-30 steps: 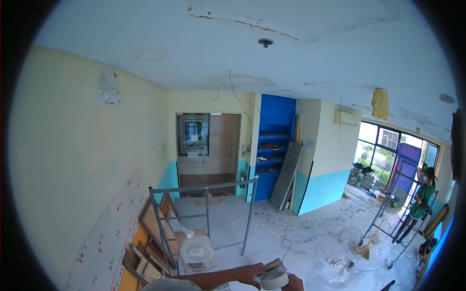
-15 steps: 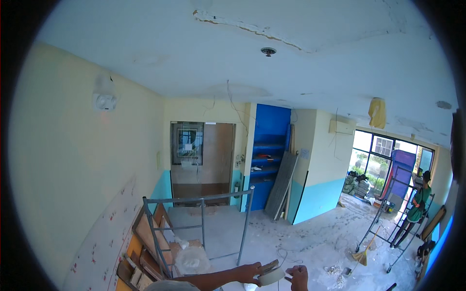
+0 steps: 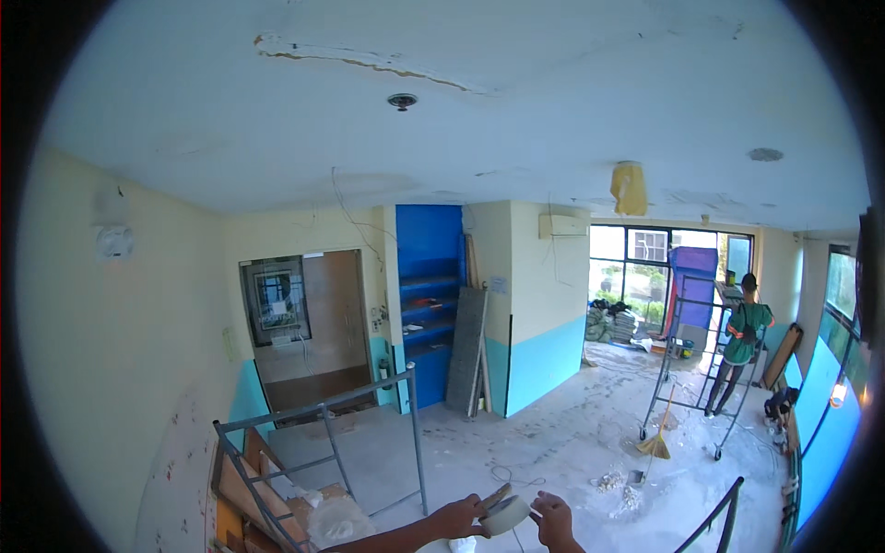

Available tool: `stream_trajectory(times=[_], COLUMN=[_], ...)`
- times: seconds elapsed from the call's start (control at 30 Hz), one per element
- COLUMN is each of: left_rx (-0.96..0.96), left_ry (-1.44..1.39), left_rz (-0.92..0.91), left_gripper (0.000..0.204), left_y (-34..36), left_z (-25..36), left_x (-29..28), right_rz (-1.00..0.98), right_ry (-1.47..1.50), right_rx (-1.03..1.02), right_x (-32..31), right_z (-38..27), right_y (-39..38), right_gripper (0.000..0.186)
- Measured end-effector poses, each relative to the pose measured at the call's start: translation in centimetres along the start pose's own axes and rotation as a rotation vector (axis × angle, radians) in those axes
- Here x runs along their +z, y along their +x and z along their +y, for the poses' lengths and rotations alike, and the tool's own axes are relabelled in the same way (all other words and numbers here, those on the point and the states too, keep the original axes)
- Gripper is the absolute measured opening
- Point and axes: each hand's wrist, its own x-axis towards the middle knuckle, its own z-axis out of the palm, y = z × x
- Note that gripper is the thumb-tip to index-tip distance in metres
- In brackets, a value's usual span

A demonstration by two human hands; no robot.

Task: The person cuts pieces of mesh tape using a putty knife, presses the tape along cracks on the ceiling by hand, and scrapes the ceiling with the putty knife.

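Low in the view, my left hand (image 3: 458, 518) is closed around a pale roll of tape (image 3: 507, 517). A flat, brownish tool-like piece (image 3: 498, 496), its kind unclear, sticks out from the same hand above the roll. My right hand (image 3: 554, 522) is at the roll's right edge with fingers curled inward. Whether a strip of tape is pinched between those fingers is too small to make out. Both hands are raised above the dusty floor (image 3: 572, 461).
Metal scaffold rails (image 3: 323, 405) stand at left beside leaning boards; another dark rail (image 3: 724, 521) rises lower right. A person (image 3: 745, 323) in green stands on a wheeled scaffold (image 3: 678, 369) at far right. A broom (image 3: 656, 446) and debris lie nearby. Wires (image 3: 343, 198) dangle from the ceiling.
My view has turned to the right, so the room has shifted leftward. My right hand has come closer to the tape roll, which stays in my left hand.
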Motion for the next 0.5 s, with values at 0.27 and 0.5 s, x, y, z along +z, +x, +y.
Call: stream_trajectory(times=[0.27, 0.5], left_rx=[0.081, 0.189], left_ry=[-0.041, -0.029], left_rz=[-0.058, -0.165], left_gripper=[0.067, 0.076], left_y=[3.1, 6.3], left_z=[2.0, 7.2], left_x=[3.2, 5.6], right_rz=[0.275, 0.144], right_ry=[0.227, 0.34], right_rx=[-0.11, 0.042], right_x=[-5.5, -8.5], right_z=[-2.9, -2.8], right_y=[-3.4, -8.2], right_gripper=[0.023, 0.045])
